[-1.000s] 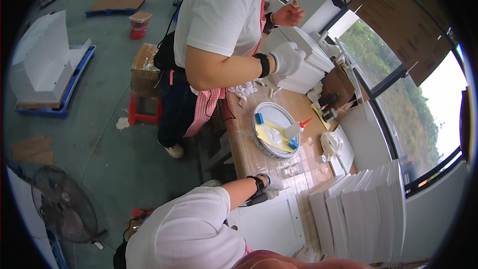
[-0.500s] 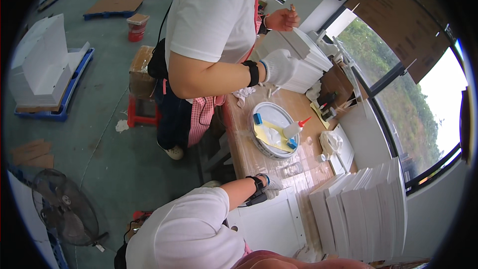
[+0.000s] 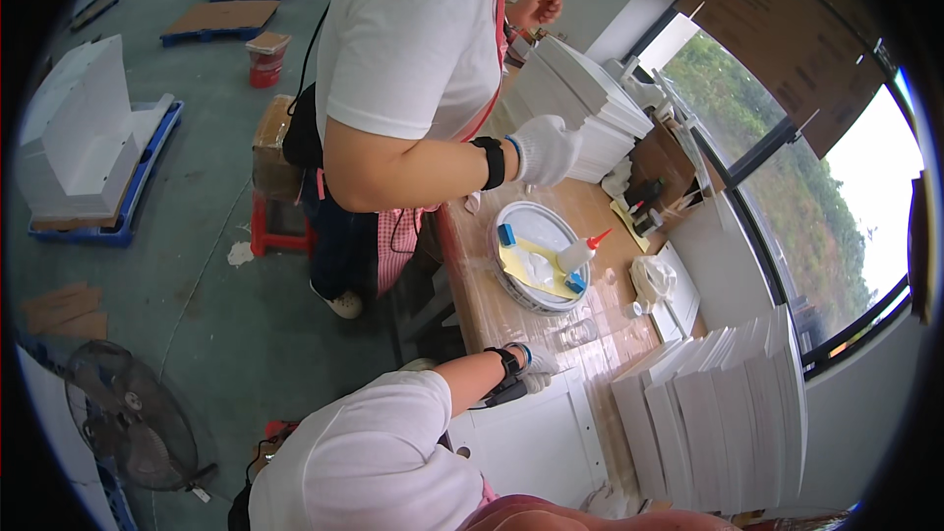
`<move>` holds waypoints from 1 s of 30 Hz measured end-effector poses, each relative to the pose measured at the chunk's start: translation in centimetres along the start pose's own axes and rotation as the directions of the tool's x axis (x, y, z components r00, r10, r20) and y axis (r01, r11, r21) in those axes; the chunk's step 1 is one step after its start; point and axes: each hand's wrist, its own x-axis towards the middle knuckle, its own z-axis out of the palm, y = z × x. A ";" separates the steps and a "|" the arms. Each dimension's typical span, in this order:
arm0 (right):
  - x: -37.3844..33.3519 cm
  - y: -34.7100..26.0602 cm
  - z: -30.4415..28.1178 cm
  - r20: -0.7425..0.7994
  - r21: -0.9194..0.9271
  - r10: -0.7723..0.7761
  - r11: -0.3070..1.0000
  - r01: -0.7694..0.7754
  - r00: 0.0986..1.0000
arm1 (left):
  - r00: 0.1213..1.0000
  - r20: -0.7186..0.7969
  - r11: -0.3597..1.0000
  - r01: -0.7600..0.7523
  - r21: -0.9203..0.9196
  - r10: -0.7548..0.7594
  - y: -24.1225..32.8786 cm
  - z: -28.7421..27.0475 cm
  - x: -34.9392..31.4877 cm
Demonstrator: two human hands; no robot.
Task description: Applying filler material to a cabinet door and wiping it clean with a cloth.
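Note:
My left hand (image 3: 536, 369), in a white glove with a black band at the wrist, rests at the far edge of a white panel (image 3: 531, 442). Its fingers look curled, and what they hold, if anything, is hidden. Under the wrist shows a dark object (image 3: 506, 394) I cannot make out. A whitish shape (image 3: 608, 501) at the panel's near right corner may be my gloved right hand; its fingers cannot be seen. Beyond my left hand stands a round white lid (image 3: 511, 280) bearing a red-tipped white squeeze bottle (image 3: 573, 256), yellow paper and blue blocks. A clear cup (image 3: 578, 333) lies nearer.
A co-worker (image 3: 403, 49) stands at the table's far left, one gloved hand (image 3: 547, 149) beside stacked white boards (image 3: 575, 88). More white panels (image 3: 713, 413) stand at the right below the window. A fan (image 3: 133, 418) and a red stool (image 3: 280, 226) occupy the floor.
The co-worker's gloved hand has moved left and slightly nearer, and their bare hand has shifted left and farther away. My left hand and the panel show no visible movement.

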 end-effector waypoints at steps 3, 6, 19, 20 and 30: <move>1.0 2.5 3.9 -0.081 0.001 0.029 1.000 -0.029 0.996 | 0.999 -0.048 0.999 0.006 0.048 -0.004 0.1 0.1 -0.2; 1.3 3.0 4.9 -0.139 0.026 0.090 0.996 -0.087 0.986 | 1.000 -0.020 1.000 0.017 0.020 -0.017 -0.3 -0.4 0.6; 1.6 3.7 5.6 -0.174 0.048 0.070 0.997 -0.062 0.982 | 1.000 -0.027 0.998 -0.007 0.065 0.008 0.8 0.2 -1.6; 1.6 3.8 5.7 -0.172 0.051 0.072 0.997 -0.064 0.982 | 0.999 -0.045 0.996 0.005 0.087 -0.001 1.0 0.4 -2.0; 2.2 4.1 5.9 -0.198 0.001 0.043 0.999 -0.044 0.979 | 0.999 -0.047 0.996 -0.005 0.084 0.009 0.9 -0.1 -1.1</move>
